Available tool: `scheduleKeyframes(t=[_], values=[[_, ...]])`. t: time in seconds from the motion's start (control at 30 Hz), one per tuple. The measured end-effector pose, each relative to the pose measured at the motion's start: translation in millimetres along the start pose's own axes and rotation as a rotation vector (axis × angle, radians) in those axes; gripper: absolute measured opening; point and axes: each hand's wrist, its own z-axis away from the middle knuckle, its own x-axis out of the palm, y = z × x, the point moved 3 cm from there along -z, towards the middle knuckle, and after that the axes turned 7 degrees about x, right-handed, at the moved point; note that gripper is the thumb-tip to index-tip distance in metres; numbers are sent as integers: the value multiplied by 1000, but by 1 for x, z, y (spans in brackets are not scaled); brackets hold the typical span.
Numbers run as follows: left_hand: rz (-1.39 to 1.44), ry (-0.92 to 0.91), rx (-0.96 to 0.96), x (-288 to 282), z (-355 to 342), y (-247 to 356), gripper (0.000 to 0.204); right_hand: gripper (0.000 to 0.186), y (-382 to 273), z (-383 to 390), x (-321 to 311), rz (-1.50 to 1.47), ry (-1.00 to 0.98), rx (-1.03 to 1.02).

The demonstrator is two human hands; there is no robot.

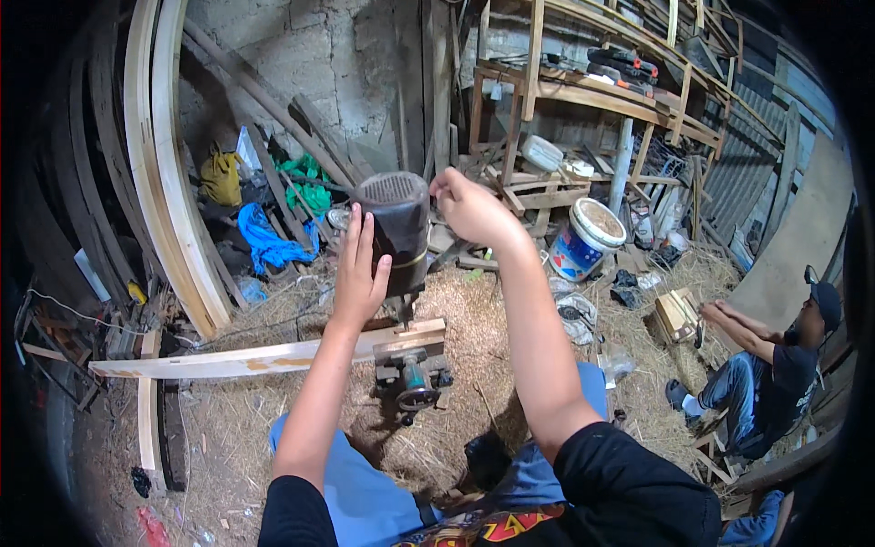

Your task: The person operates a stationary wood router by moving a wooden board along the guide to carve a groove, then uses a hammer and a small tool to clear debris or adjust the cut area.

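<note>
- Both of my hands are up at the dark cylindrical motor housing of a power tool, which I take as my landmark.
- My left hand lies flat against the housing's left side, fingers stretched upward and thumb wrapped round the front, so it grips the housing.
- My right hand is closed at the housing's upper right, just beside its top edge; I cannot tell what the fingers pinch there.
- Below the housing, the tool's shaft comes down onto a long pale wooden strip that runs off to the left.
- Under the end of the strip, straight below the housing, sits a metal clamp fitting with a round knob.
- Straw and sawdust cover the floor all round the housing.
- Left of the housing, curved wooden frames lean against the stone wall, with blue cloth between them and the housing.
- Right of the housing stands a white bucket, near rough wooden shelving.
- Far right of the housing, well apart, another person in a cap sits low on the floor.
</note>
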Motion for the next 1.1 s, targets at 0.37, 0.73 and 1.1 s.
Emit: scheduleKeyframes(t=[0.37, 0.73, 1.1], values=[[-48, -168, -36, -3, 8, 10, 69, 54, 23, 25, 4, -714, -298, -201], [-149, -90, 7, 19, 15, -5, 68, 49, 36, 58, 21, -738, 54, -343], [-177, -99, -62, 31, 18, -5, 71, 42, 42, 75, 29, -805, 163, -534]])
